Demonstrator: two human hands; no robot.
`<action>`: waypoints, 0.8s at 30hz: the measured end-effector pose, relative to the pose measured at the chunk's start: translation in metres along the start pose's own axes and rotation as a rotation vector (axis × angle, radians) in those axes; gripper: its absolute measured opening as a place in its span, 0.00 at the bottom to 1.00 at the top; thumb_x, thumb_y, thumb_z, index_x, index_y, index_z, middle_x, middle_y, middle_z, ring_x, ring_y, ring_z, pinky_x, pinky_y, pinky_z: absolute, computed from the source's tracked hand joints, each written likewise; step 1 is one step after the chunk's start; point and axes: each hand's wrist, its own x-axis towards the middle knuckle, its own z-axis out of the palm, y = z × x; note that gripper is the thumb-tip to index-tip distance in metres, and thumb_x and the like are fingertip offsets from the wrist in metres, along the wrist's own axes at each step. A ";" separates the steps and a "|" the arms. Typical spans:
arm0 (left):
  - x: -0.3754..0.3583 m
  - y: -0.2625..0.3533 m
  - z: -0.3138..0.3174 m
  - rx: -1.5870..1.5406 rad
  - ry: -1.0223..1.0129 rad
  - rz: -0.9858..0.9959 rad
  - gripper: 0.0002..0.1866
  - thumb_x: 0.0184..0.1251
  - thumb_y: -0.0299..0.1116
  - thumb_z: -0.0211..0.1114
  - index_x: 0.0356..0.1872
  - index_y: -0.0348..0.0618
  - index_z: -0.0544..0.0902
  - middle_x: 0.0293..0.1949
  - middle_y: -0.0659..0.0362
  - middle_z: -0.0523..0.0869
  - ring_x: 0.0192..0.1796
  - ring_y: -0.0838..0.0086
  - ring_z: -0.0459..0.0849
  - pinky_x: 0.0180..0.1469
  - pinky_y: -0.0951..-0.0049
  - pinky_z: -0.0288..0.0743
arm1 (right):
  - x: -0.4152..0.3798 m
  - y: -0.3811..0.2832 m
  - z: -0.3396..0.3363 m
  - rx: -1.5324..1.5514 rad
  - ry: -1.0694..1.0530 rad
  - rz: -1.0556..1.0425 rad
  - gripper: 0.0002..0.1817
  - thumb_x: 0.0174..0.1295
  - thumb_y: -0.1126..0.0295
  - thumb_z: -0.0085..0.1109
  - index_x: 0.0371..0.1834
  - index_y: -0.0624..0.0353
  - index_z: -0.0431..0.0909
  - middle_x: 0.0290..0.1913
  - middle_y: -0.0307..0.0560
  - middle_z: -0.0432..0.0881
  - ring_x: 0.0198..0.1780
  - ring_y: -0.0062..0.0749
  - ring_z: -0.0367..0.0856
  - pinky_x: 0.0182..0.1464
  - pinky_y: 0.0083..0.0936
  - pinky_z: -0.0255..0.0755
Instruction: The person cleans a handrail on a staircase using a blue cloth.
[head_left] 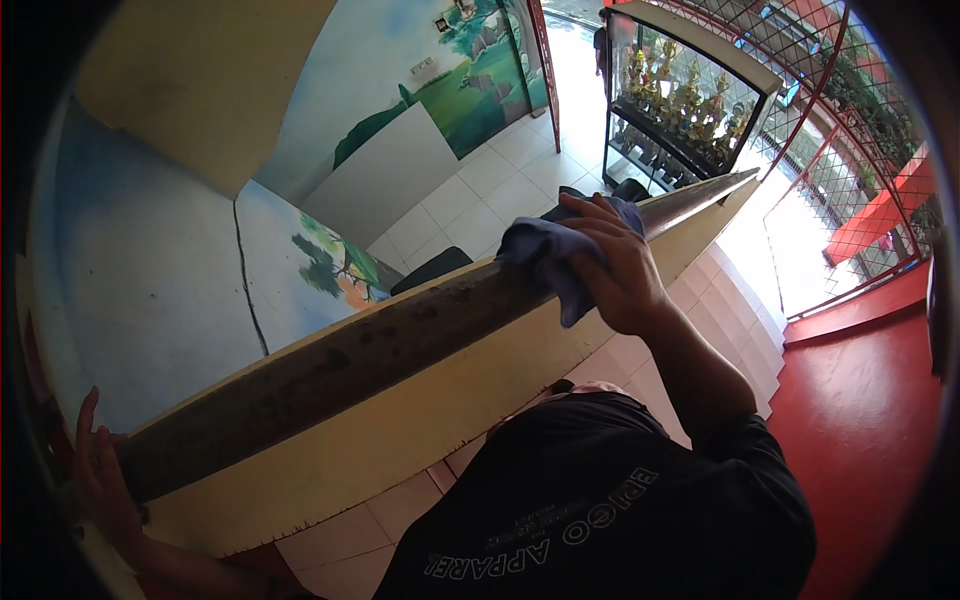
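A long dark rail (340,365) runs slantwise along the top of a cream ledge (400,440). On its upper right part lies a bluish-purple cloth (560,262). My right hand (617,270) presses on this cloth from above, its fingers over the fabric and the rail. At the far left, my left hand (102,480) rests against the lower left end of the rail, with its fingers stretched out and nothing in them.
A glass cabinet (685,100) with trophies stands at the upper right, beside a red metal grille (830,150). Painted walls (170,270) lie beyond the ledge. Tiled steps (720,320) and a red floor (860,430) are on the right.
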 end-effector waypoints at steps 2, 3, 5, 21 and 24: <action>-0.003 -0.001 0.001 -0.019 0.000 -0.017 0.22 0.81 0.40 0.50 0.70 0.49 0.79 0.62 0.62 0.85 0.39 0.77 0.78 0.60 0.71 0.69 | 0.000 0.007 -0.003 -0.128 -0.033 -0.162 0.15 0.61 0.71 0.59 0.51 0.56 0.85 0.55 0.51 0.86 0.71 0.51 0.74 0.79 0.53 0.57; -0.003 0.002 0.003 -0.029 0.021 -0.007 0.22 0.81 0.40 0.50 0.70 0.49 0.79 0.62 0.62 0.85 0.39 0.78 0.78 0.59 0.72 0.69 | 0.002 0.016 -0.007 -0.192 -0.041 -0.242 0.15 0.59 0.72 0.60 0.50 0.55 0.85 0.54 0.51 0.86 0.71 0.50 0.74 0.78 0.53 0.58; -0.002 0.002 0.005 -0.017 0.054 0.050 0.22 0.81 0.40 0.50 0.70 0.49 0.79 0.61 0.62 0.85 0.39 0.78 0.78 0.57 0.72 0.70 | 0.000 0.065 -0.024 -0.299 -0.037 -0.102 0.14 0.57 0.72 0.61 0.47 0.56 0.86 0.51 0.49 0.87 0.65 0.50 0.79 0.75 0.51 0.65; -0.002 0.006 0.007 -0.016 0.092 0.059 0.22 0.79 0.37 0.53 0.70 0.54 0.80 0.28 0.62 0.78 0.36 0.77 0.73 0.58 0.72 0.68 | -0.007 0.001 0.015 -0.047 -0.056 -0.317 0.31 0.47 0.80 0.58 0.61 0.51 0.82 0.64 0.44 0.84 0.70 0.44 0.77 0.79 0.60 0.54; -0.003 0.001 0.007 0.020 0.108 0.068 0.22 0.79 0.36 0.53 0.70 0.54 0.80 0.27 0.62 0.77 0.35 0.77 0.72 0.58 0.71 0.67 | -0.020 0.069 -0.017 -0.253 -0.035 -0.040 0.20 0.65 0.74 0.54 0.59 0.53 0.83 0.61 0.50 0.85 0.68 0.47 0.79 0.78 0.52 0.60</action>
